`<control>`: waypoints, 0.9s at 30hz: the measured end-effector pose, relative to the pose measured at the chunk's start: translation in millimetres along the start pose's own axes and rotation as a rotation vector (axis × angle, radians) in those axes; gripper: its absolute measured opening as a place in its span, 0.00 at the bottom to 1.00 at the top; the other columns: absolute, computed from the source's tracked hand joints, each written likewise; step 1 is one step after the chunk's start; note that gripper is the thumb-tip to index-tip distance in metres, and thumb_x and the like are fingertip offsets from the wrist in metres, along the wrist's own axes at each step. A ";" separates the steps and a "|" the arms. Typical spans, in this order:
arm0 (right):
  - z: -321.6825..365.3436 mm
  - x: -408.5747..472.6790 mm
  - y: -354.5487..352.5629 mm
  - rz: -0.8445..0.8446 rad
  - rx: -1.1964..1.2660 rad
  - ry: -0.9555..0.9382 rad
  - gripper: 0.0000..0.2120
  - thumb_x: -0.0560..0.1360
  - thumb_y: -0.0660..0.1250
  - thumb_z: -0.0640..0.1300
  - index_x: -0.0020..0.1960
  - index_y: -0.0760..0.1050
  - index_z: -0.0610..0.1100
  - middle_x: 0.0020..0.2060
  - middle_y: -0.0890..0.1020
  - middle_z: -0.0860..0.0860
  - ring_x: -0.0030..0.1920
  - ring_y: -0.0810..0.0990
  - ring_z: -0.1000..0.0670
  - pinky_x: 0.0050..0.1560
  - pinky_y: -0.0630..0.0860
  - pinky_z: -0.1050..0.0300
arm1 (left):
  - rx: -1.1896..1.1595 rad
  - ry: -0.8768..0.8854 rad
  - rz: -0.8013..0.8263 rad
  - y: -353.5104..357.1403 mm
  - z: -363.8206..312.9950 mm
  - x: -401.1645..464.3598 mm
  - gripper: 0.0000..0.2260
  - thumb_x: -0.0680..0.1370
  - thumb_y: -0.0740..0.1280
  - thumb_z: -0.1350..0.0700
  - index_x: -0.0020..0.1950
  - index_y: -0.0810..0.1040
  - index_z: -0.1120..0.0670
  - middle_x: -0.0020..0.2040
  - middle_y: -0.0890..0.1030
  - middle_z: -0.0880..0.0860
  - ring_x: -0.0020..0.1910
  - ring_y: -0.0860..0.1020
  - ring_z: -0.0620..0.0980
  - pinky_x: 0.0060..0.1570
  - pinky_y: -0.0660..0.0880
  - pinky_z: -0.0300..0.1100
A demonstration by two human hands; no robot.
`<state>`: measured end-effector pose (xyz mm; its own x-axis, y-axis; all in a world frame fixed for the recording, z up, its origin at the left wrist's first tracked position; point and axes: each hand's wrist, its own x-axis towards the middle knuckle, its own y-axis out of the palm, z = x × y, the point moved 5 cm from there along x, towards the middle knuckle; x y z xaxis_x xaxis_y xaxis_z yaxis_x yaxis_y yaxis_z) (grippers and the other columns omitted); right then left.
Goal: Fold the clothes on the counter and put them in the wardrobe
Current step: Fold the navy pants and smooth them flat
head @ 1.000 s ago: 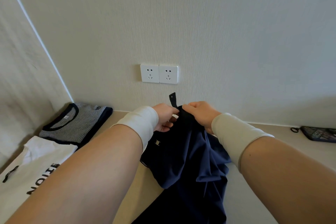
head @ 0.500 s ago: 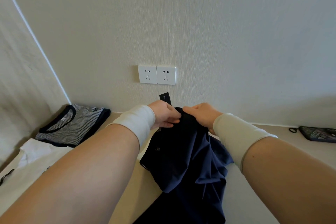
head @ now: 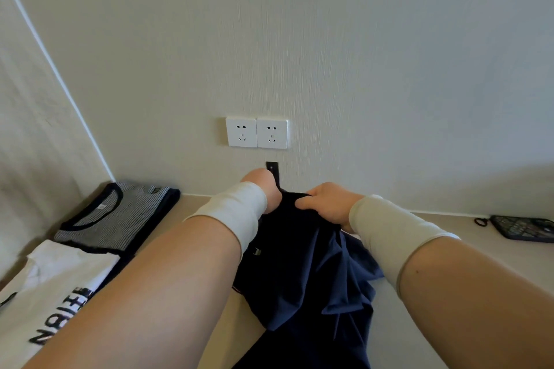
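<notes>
The counter (head: 449,237) is bounded at the rear by the back wall (head: 359,69) and on the left by a side panel (head: 36,129). Two wall sockets (head: 256,132) sit on the back wall just above the hands. The left corner is occupied by a folded striped shirt (head: 120,213) and, nearer the person, a folded white shirt (head: 54,284) touching it. The navy garment (head: 302,272) covers the centre strip. A dark flat object (head: 523,228) lies at the far right. Bare counter between the navy garment and that object offers passage.
</notes>
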<state>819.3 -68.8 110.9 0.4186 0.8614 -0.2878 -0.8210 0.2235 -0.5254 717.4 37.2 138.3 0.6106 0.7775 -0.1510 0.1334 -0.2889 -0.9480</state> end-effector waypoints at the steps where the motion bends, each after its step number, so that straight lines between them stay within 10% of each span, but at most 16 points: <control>1: 0.2 -0.3 -1.7 -0.006 0.002 0.003 0.14 0.73 0.69 0.49 0.47 0.82 0.38 0.47 0.85 0.40 0.51 0.83 0.39 0.60 0.77 0.44 | -0.024 -0.001 -0.019 -1.1 -1.2 -0.4 0.07 0.78 0.63 0.55 0.44 0.75 0.58 0.38 0.75 0.54 0.43 0.76 0.58 0.41 0.71 0.43; 7: 9.0 -3.5 -15.0 -0.128 0.058 -0.043 0.08 0.75 0.68 0.46 0.44 0.78 0.41 0.40 0.82 0.44 0.44 0.81 0.45 0.51 0.79 0.51 | -0.262 0.067 -0.061 -16.6 -3.4 -6.0 0.13 0.74 0.65 0.59 0.30 0.71 0.56 0.29 0.68 0.55 0.28 0.68 0.54 0.29 0.65 0.41; 15: 10.5 3.4 -11.9 -0.163 0.063 -0.057 0.09 0.76 0.67 0.42 0.40 0.79 0.38 0.37 0.78 0.44 0.41 0.77 0.45 0.50 0.77 0.47 | -0.629 0.069 -0.030 -14.1 3.4 -11.2 0.14 0.75 0.69 0.54 0.31 0.72 0.53 0.26 0.69 0.48 0.28 0.69 0.47 0.30 0.66 0.36; 21: 8.1 -0.9 -13.8 -0.184 0.247 -0.055 0.08 0.75 0.67 0.40 0.42 0.80 0.36 0.36 0.80 0.43 0.40 0.80 0.44 0.52 0.79 0.46 | -0.858 -0.147 0.196 4.8 17.1 -17.6 0.16 0.77 0.63 0.47 0.54 0.79 0.59 0.50 0.83 0.56 0.51 0.81 0.57 0.55 0.76 0.53; 27: 5.0 -4.0 -15.8 -0.209 0.311 -0.037 0.07 0.74 0.68 0.40 0.41 0.81 0.37 0.36 0.81 0.42 0.39 0.80 0.43 0.54 0.79 0.42 | -1.108 -0.149 0.179 6.5 9.4 -21.3 0.06 0.77 0.64 0.56 0.45 0.77 0.58 0.39 0.78 0.55 0.37 0.77 0.53 0.41 0.73 0.42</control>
<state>828.6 -73.5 124.3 0.5797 0.7973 -0.1684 -0.8006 0.5188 -0.2999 697.9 24.0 132.8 0.6014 0.7125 -0.3615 0.7167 -0.6810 -0.1500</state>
